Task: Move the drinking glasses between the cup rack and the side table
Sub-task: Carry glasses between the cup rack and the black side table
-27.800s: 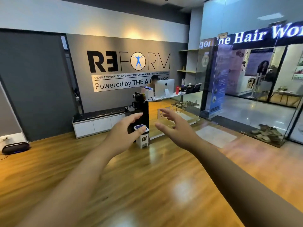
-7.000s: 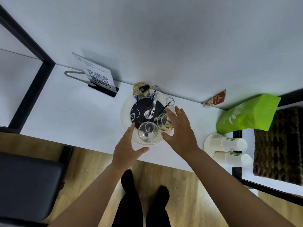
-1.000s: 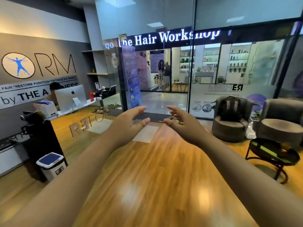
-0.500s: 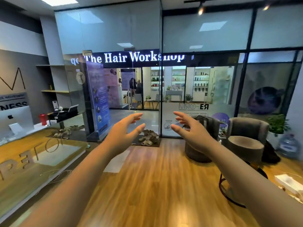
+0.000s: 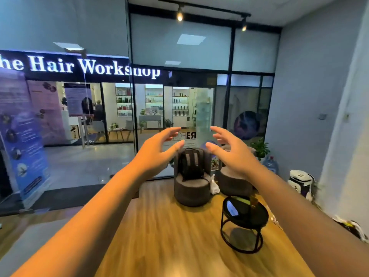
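left hand (image 5: 154,151) raised at 11 o'clock, fingers spread, nothing held | right hand (image 5: 229,151) raised at 1 o'clock, fingers spread, nothing held | round black side table (image 5: 244,217) seen at 4 o'clock on the wood floor | glasses and rack: cannot be seen
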`<state>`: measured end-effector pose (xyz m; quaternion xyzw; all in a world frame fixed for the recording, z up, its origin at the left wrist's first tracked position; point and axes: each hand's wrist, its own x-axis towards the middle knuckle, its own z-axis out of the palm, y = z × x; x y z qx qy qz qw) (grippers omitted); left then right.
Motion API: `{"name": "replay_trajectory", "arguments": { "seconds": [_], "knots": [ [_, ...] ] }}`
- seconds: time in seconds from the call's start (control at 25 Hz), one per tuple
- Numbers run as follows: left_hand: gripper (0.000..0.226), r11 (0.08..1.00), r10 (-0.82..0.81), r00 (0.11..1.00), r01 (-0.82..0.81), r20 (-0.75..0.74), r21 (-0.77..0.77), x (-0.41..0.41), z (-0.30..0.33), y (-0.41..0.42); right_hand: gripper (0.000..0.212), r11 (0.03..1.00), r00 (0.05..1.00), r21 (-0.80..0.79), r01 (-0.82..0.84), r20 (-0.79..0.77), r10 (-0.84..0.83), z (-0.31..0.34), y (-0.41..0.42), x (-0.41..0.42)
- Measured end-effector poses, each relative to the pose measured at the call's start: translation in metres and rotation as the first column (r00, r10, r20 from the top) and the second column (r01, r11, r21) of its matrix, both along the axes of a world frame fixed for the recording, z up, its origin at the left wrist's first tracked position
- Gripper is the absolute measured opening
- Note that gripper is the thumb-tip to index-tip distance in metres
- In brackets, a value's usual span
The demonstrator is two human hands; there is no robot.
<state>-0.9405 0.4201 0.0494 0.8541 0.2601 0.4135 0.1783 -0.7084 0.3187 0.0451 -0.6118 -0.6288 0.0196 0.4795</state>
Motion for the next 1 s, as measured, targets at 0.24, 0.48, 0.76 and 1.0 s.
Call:
{"name": "replay_trajectory", "arguments": {
  "seconds": [0.24, 0.48, 0.76, 1.0],
  "knots": [
    [0.055, 0.987, -0.151, 0.987, 0.154, -0.053, 0.045, 0.053, 0.007, 0.115, 0.06, 0.974, 0.974, 0.034, 0.225, 0.001, -0.225, 0.001, 0.068, 0.043],
    [0.054, 0.96, -0.276, 0.961, 0.276, -0.008, 0.049, 0.127, -0.002, 0.187, 0.061, 0.938, 0.938, 0.015, 0.346, -0.007, -0.345, 0.001, 0.108, 0.101],
    [0.055, 0.937, -0.348, 0.936, 0.348, -0.047, -0.001, 0.262, -0.028, 0.277, 0.066, 0.918, 0.918, -0.026, 0.397, 0.004, -0.397, -0.007, 0.193, 0.216],
    [0.055, 0.939, -0.343, 0.938, 0.341, -0.039, -0.047, 0.366, -0.032, 0.371, 0.073, 0.903, 0.904, -0.059, 0.426, -0.003, -0.427, -0.023, 0.277, 0.32]
  ]
}}
